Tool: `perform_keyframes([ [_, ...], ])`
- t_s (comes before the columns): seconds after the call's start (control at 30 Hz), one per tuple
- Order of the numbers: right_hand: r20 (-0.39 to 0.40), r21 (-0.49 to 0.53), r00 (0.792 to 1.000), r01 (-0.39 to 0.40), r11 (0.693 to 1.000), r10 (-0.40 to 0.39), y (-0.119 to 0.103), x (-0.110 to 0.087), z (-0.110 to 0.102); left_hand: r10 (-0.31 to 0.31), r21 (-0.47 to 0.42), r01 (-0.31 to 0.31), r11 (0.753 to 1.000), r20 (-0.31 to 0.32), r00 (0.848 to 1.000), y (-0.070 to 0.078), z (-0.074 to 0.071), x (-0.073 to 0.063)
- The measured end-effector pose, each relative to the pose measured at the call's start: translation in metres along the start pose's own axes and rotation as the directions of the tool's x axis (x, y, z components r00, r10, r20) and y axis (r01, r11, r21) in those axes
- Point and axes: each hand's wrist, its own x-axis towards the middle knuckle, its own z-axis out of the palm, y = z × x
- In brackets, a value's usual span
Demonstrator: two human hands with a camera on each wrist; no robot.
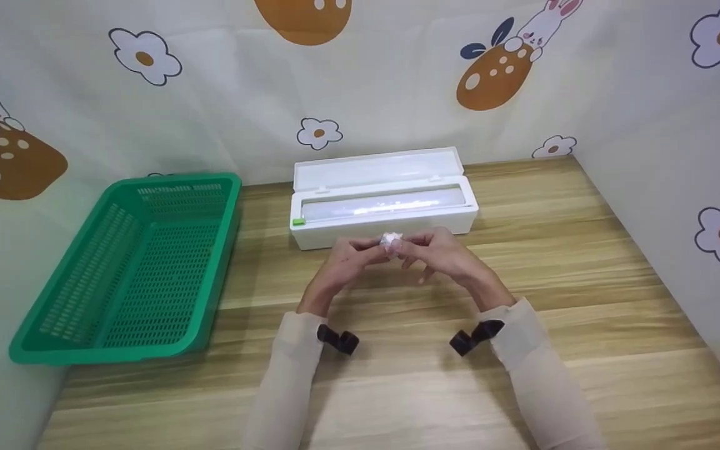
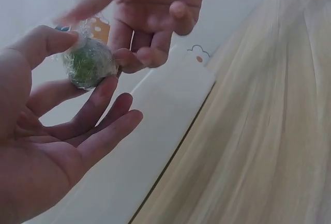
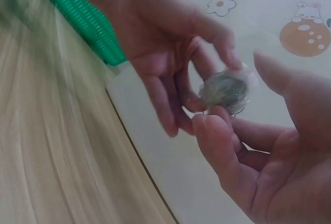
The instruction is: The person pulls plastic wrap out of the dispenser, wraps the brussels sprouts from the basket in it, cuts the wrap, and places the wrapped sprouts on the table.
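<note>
A small green ball-shaped item [image 2: 85, 66] in clear plastic film is held in front of the white film box [image 1: 391, 222]. My left hand [image 1: 350, 259] pinches it between thumb and fingertips, the other fingers spread below. From the right, my right hand [image 1: 447, 253] reaches it, fingertips right at its side. In the right wrist view, the right thumb [image 3: 274, 76] stands straight, a little apart from the wrapped item [image 3: 225, 92]. The box lid stands raised at the back, and a roll of clear film [image 1: 385, 205] lies inside.
A green plastic basket [image 1: 210, 300] stands on the left of the wooden table [image 1: 585, 262]. A small green piece [image 1: 298, 222] sits at the box's left front corner. Behind and to the sides hangs a printed cloth [image 1: 385, 81] with flowers and rabbits.
</note>
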Motion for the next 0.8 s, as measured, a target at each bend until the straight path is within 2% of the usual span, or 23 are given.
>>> perform_keyframes([
  [0.07,-0.003,0.008,1.000,0.005,1.000,-0.005,0.000,0.000,0.001,0.010,-0.003,-0.010,1.000,0.052,0.999,0.000,-0.004,-0.001],
  [0.17,-0.031,0.021,0.999,0.020,1.000,-0.020,-0.002,0.000,0.002,0.045,-0.041,-0.039,0.998,0.154,0.987,0.001,-0.011,-0.004],
  [0.27,-0.058,0.032,0.997,0.046,0.998,-0.044,-0.002,0.000,0.003,0.058,-0.117,-0.036,0.993,0.189,0.980,0.001,-0.011,-0.005],
  [0.37,-0.084,0.039,0.995,0.054,0.998,-0.051,-0.002,0.000,0.006,0.043,-0.200,-0.013,0.980,0.148,0.988,0.001,-0.006,-0.002],
  [0.53,-0.096,0.032,0.995,0.036,0.999,-0.033,0.000,0.001,0.008,0.042,-0.270,-0.015,0.963,0.096,0.994,-0.006,0.001,0.002],
  [0.67,-0.005,-0.005,1.000,0.030,1.000,-0.030,0.000,-0.002,0.001,0.032,-0.315,-0.008,0.949,0.070,0.997,-0.010,0.001,0.002],
  [0.8,0.099,-0.008,0.995,0.015,1.000,-0.014,0.000,-0.004,-0.006,-0.026,-0.366,0.022,0.930,-0.006,1.000,-0.010,0.003,0.003],
])
